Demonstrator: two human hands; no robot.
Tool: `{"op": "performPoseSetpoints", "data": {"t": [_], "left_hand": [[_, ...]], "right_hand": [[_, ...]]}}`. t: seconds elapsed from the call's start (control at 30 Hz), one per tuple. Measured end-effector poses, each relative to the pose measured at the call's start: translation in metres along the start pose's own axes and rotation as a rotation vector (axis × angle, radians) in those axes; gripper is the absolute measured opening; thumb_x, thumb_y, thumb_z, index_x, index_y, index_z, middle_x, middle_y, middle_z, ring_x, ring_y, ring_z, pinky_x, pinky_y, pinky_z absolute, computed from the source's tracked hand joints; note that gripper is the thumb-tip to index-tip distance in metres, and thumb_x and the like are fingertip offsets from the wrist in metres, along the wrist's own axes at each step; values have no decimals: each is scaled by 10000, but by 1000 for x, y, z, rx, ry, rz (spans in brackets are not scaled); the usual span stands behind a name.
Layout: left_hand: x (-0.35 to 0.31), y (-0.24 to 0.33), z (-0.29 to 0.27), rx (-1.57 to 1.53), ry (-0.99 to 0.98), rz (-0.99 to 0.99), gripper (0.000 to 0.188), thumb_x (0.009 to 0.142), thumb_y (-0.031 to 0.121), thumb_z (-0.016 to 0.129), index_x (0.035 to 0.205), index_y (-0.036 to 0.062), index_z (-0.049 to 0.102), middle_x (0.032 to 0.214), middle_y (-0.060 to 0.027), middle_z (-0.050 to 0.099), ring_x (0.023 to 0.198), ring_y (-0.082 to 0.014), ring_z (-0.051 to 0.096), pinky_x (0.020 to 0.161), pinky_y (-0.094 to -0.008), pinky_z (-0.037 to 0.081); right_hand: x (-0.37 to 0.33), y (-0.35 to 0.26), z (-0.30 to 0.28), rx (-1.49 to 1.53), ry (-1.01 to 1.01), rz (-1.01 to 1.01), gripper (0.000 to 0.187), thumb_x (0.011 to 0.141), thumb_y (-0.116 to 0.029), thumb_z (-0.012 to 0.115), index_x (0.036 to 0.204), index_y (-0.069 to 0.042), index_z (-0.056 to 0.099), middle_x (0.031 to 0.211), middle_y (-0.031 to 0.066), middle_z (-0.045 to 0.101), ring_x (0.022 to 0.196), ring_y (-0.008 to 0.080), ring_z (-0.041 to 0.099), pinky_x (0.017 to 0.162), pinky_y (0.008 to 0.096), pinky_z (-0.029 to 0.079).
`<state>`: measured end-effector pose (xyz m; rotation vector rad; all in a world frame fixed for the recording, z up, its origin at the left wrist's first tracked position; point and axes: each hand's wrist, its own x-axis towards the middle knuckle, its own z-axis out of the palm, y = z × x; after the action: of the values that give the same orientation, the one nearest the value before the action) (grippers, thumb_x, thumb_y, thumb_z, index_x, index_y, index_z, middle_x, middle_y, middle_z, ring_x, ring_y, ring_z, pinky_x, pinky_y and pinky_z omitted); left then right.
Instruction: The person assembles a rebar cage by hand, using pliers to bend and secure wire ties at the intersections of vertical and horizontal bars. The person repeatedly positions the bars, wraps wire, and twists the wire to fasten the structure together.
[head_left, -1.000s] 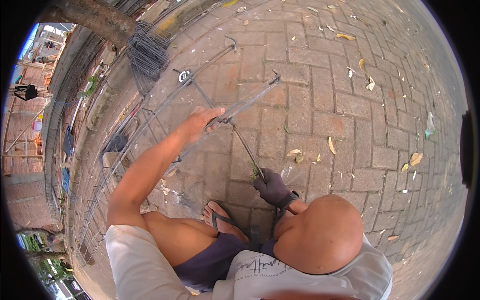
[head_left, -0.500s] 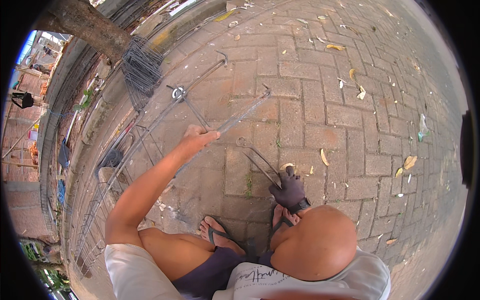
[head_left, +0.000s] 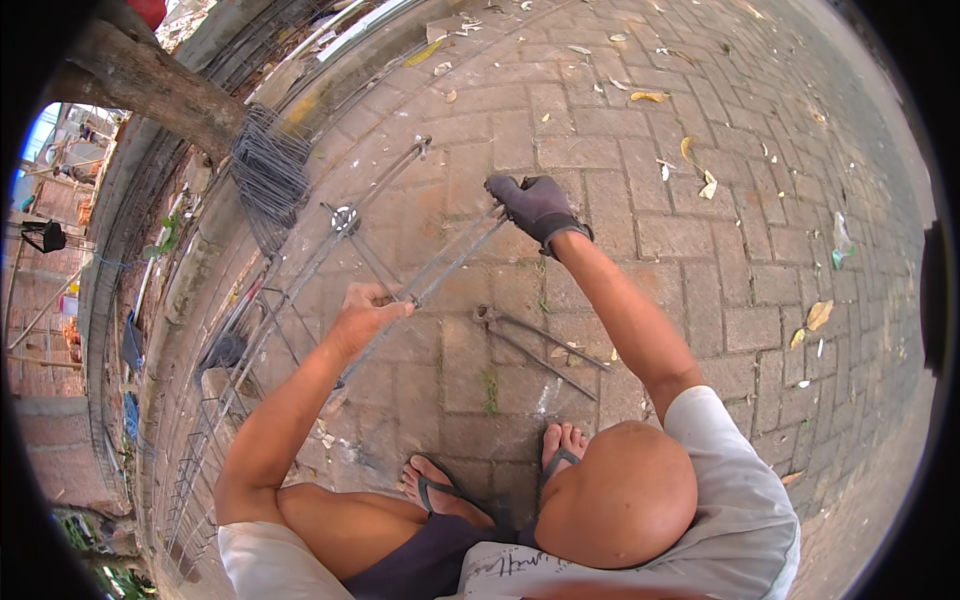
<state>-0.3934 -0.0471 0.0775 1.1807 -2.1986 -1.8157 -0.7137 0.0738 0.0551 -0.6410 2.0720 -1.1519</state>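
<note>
One rebar frame (head_left: 464, 258) in left hand (head_left: 368, 318), end in right hand (head_left: 535, 208)

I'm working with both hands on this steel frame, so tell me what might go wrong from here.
Your left hand is bare against the steel frame, so a rough spot might scrape it; only the right hand wears a glove. The long-handled pincers lie on the paving in front of your feet, so you could trip on them. Your toes are exposed in sandals, so dropped steel may hurt them.
</note>
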Motion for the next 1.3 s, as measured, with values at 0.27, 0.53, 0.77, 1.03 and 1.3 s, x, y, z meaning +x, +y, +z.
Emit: {"op": "performPoseSetpoints", "data": {"t": [0.27,0.53,0.77,1.03,1.3], "left_hand": [[-15,11,9,98,26,10,461,824,196,840,1167,-93,732,904,-92,729,828,-146,649,759,-323,518],[-18,14,16,233,39,-76,468,812,163,849,1206,-56,727,992,-128,745,895,-175,678,831,-333,540],[-35,15,26,488,138,41,450,814,196,813,1195,-30,734,1028,-175,702,974,-290,690,878,-392,536],[-12,15,49,516,205,-142,399,829,216,799,1178,27,762,971,-205,741,978,-369,714,916,-457,534],[6,-1,52,535,196,-191,335,806,226,832,1068,22,785,972,-202,758,981,-353,730,878,-435,557]], "right_hand": [[10,10,2,341,-138,-34,286,862,-315,775,722,-81,689,627,25,616,530,106,532,478,306,420],[9,27,25,372,37,-165,330,884,-284,716,678,-33,658,580,11,580,506,103,529,484,311,435],[4,42,22,266,64,-198,347,923,-291,701,682,-44,661,563,-11,556,490,88,511,468,303,411],[14,51,37,298,83,-262,353,949,-318,695,718,-56,648,590,-33,539,500,76,505,458,294,395],[16,58,35,285,87,-182,349,920,-311,726,713,-33,682,575,-3,572,490,94,518,460,313,409]]}}
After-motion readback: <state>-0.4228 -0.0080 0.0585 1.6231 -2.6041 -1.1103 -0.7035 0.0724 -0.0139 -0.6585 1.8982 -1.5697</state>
